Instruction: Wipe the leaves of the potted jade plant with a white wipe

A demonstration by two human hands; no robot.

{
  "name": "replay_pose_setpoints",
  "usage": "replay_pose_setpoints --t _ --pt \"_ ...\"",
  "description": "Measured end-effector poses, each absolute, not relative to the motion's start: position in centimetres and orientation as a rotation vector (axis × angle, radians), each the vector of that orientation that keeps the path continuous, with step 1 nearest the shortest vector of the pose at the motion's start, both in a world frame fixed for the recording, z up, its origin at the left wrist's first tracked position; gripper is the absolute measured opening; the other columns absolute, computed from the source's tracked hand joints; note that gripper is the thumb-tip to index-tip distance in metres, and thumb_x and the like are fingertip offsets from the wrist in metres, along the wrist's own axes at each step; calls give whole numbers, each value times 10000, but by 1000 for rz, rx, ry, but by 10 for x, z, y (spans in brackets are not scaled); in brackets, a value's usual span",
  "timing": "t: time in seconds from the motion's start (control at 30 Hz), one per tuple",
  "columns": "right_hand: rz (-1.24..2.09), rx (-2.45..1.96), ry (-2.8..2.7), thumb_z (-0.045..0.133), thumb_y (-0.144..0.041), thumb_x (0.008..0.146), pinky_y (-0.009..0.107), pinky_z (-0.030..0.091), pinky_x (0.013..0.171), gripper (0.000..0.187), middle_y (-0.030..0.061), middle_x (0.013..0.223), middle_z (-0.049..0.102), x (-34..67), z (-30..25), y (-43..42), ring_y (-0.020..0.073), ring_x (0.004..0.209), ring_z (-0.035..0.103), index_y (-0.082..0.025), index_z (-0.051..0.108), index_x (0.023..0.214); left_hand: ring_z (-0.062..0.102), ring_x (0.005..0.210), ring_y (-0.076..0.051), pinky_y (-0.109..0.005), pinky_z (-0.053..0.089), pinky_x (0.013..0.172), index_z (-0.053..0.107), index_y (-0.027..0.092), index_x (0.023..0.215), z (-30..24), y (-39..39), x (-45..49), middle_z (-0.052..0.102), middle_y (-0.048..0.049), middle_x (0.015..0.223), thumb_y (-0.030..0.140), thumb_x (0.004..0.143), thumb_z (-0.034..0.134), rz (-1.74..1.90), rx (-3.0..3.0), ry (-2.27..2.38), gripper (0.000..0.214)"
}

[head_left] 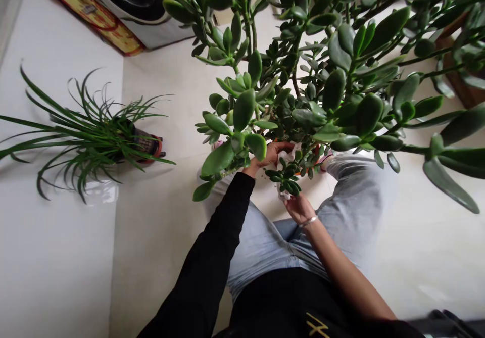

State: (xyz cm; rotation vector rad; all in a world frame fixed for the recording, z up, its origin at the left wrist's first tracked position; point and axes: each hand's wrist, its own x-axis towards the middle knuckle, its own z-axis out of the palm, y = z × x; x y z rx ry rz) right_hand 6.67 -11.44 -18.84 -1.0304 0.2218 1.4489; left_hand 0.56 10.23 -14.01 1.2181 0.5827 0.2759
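The left hand (271,155) curls around a white cloth (287,160) at the base of a jade plant (333,90). The half-open right hand (298,209) touches the cloth's lower end.

Potted plant (91,136) (on floor); probably a washer (129,4).

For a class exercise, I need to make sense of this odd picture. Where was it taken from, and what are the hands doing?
This picture comes from a camera worn on a person's head, looking down at their lap. There is no machine, only two bare hands. The left hand, in a black sleeve, is among the stems of a large jade plant, beside a piece of white cloth or tissue. The right hand, with a silver bracelet, is just below it. A long-leaved plant in a red pot stands on the pale floor, and a washing machine is beyond.
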Motion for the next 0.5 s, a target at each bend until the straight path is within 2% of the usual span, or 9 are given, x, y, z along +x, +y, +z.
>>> replay_pose_setpoints --t 0.07,0.27,0.4,0.5 --pt "1526 -957 274 732 -179 829 267 639 747 107 1 826 767 67 -190 -96 154 801 735 -247 708 908 731 1084 -277 -396 558 978 786 139 1133 -135 104 5 807 -115 1046 194 700 858 206 1278 553 443" --pt "1625 -779 365 571 -88 852 360 628 956 291 -8 942 807 71 -190 -66 165 897 751 -277 726 1010 692 1188 -329 -456 507 1068 792 93 1106 -123 102 5 796 -158 1103 163 699 856 265 1242 616 417" --pt "1647 -746 406 565 -125 872 384 623 963 236 -24 876 797 69 -192 -68 162 859 748 -281 723 953 686 1187 -325 -448 488 1081 792 93 1100 -128 96 11 800 -148 1087 157 701 860 321 1203 649 410" --pt "1653 -734 412 579 -130 859 389 624 957 239 -19 888 800 70 -192 -70 173 905 754 -280 722 979 689 1170 -328 -446 491 1066 792 109 1094 -135 92 18 808 -139 1053 160 699 869 378 1156 696 406"
